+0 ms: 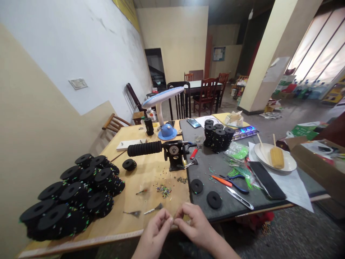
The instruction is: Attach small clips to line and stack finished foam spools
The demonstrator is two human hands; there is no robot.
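Note:
My left hand [155,230] and my right hand [193,223] meet at the near edge of the wooden table [145,172]. Both have fingers pinched together, fingertips nearly touching. What they pinch is too small to make out. Just beyond them lie small wire pieces [153,208] and a little heap of coloured beads [164,190]. A black clamped winder [175,154] with a long foam roller [144,148] stands further back.
A big pile of black foam discs [72,194] fills the left. On the dark mat [231,169] lie loose discs [214,199], pliers [233,181], tweezers [239,198], a phone [266,183], stacked discs [218,136]. A plate with corn [276,156], a blue lamp [163,108], chairs behind.

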